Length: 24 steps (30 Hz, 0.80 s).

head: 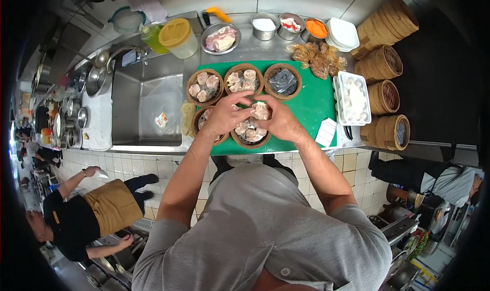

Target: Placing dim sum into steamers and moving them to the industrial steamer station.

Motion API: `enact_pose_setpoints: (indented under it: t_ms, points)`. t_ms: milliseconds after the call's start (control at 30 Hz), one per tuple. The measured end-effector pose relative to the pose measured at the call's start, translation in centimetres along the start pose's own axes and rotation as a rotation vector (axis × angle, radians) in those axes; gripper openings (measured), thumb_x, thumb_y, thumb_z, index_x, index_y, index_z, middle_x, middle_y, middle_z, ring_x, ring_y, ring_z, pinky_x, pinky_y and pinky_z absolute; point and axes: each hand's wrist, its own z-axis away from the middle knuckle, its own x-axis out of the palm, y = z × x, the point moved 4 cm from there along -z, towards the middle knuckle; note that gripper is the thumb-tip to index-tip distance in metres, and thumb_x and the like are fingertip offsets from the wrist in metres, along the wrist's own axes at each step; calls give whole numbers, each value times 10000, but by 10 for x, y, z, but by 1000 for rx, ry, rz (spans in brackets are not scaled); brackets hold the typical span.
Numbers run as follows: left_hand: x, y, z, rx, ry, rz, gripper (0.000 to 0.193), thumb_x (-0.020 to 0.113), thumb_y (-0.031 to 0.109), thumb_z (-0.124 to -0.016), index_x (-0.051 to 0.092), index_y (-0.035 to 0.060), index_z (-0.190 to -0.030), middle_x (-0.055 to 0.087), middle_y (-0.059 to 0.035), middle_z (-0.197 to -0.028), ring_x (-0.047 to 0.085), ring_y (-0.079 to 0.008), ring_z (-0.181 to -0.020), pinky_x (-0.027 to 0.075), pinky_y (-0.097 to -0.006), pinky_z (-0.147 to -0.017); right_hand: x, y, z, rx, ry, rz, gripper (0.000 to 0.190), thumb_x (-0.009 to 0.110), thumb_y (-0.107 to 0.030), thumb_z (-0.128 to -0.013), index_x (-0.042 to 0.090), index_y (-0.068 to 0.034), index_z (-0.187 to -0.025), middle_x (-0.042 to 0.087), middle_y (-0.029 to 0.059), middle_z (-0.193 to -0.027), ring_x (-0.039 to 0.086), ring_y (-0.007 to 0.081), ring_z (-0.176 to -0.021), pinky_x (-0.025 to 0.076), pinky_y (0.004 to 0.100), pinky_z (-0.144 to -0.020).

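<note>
My right hand [282, 118] holds a pleated shumai dumpling [260, 110] between thumb and fingers, above a round bamboo steamer [250, 143] with several dumplings in it. From the other side, my left hand [226, 115] reaches in with fingers and thumb apart; its thumb tip is close to the held dumpling, and I cannot tell whether they touch. Partly under my left hand is another bamboo steamer [196, 123] with dumplings. Along the far row, two steamers, at left [188, 94] and middle [248, 66], hold dumplings. A third steamer [298, 88] has a dark liner and clear film inside.
The steamers rest on a green cutting board [316, 99]. A steel sink [147, 74] lies left. To the right are a white plastic tub [346, 116], stacked bamboo steamers [377, 132] and bagged food [319, 63]. Ingredient bowls [264, 32] line the back. A person [72, 218] stands behind left, another [425, 176] behind right.
</note>
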Motion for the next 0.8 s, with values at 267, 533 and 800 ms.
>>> enact_pose_setpoints:
  t_ms: [267,533,800]
  points:
    - [19,5,-28,57,-281,-35,341,789,83,-863,670,-28,-1163,698,-35,-1020,622,-84,-927,527,-285,-830,-33,7,5,82,-80,-435,415,744,60,-847,616,41,-1242,712,72,-1072,674,127,-957,555,276,-847]
    - [34,-17,-39,-95,-315,195,204,752,71,-887,690,-10,-1063,667,-7,-880,596,-61,-764,498,-246,-659,-40,43,-3,91,-175,-538,306,666,39,-898,624,29,-1201,709,75,-1058,670,125,-958,548,288,-869]
    - [34,-28,-49,-194,-442,353,219,719,104,-904,675,-25,-1075,665,-48,-853,596,-89,-690,476,-251,-600,-28,71,-8,142,-352,-985,360,676,-44,-929,573,15,-1268,686,99,-1130,679,186,-996,553,330,-879]
